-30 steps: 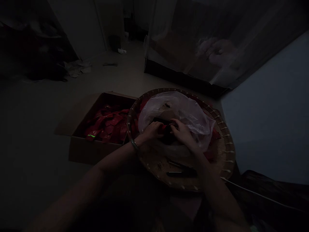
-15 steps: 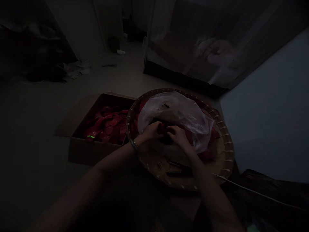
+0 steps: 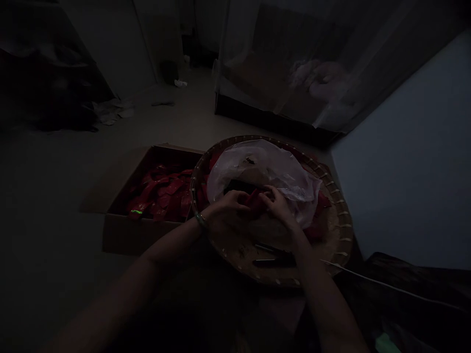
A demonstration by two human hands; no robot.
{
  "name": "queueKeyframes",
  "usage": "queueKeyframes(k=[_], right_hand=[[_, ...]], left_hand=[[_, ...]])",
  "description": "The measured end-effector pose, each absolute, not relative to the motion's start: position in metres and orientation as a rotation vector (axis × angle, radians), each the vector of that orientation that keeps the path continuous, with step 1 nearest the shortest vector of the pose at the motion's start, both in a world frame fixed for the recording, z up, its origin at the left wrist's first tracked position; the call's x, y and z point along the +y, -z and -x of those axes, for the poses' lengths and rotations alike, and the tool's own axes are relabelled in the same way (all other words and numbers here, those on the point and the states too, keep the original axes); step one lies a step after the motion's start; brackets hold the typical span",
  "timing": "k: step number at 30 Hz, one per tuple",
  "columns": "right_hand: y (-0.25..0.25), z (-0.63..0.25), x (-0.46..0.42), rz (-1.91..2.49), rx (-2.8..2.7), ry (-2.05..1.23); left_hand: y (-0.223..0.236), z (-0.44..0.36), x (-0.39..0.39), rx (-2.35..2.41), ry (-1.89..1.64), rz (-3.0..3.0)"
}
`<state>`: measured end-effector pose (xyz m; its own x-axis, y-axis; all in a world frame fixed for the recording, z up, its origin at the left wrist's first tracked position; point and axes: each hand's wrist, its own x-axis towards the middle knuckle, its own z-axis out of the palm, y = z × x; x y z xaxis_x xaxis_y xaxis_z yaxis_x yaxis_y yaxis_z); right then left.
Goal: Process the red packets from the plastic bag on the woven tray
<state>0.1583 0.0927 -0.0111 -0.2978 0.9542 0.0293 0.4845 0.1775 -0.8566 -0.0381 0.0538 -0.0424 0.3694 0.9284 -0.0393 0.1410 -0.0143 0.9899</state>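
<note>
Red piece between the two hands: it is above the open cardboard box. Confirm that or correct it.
Not above the open cardboard box: the head view shows the red piece between the left hand and right hand above the round woven tray.

Dim, underexposed, low in contrast. Brightest at right, on the cool bluish wall (image 3: 408, 171). Soft sheen on the translucent plastic (image 3: 265, 149); vivid green glint on the red packets (image 3: 171, 191). Deep shadow at bottom and upper left. Finger detail murky on left hand (image 3: 231, 201) and right hand (image 3: 276, 203). Wide-angle stretching toward the corners.
</note>
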Motion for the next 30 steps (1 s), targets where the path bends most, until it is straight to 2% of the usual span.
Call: queueKeyframes(k=[4, 12, 17, 21, 24, 26, 30], right_hand=[[0.005, -0.151, 0.088, 1.398, -1.959, -0.896], [-0.003, -0.154, 0.086, 1.352, -1.889, -0.937], [0.01, -0.154, 0.087, 1.256, -2.031, -0.907], [0.014, -0.157, 0.086, 1.342, -1.878, -0.849], [0.012, -0.176, 0.084, 1.411, -1.794, -0.925], [0.012, -0.198, 0.075, 1.437, -1.899, -1.073], [0.019, -0.236, 0.034, 1.324, -2.615, -1.297]], left_hand=[[0.036, 0.034, 0.048, 0.996, -0.775, -1.48], [0.037, 0.041, 0.042, 0.939, -0.517, -1.409], [0.034, 0.039, 0.04, 0.943, -0.466, -1.509], [0.034, 0.041, 0.042, 0.887, -0.466, -1.475], [0.038, 0.043, 0.043, 0.934, -0.489, -1.441], [0.042, 0.043, 0.044, 0.97, -0.538, -1.391], [0.046, 0.041, 0.046, 0.987, -0.624, -1.354]])
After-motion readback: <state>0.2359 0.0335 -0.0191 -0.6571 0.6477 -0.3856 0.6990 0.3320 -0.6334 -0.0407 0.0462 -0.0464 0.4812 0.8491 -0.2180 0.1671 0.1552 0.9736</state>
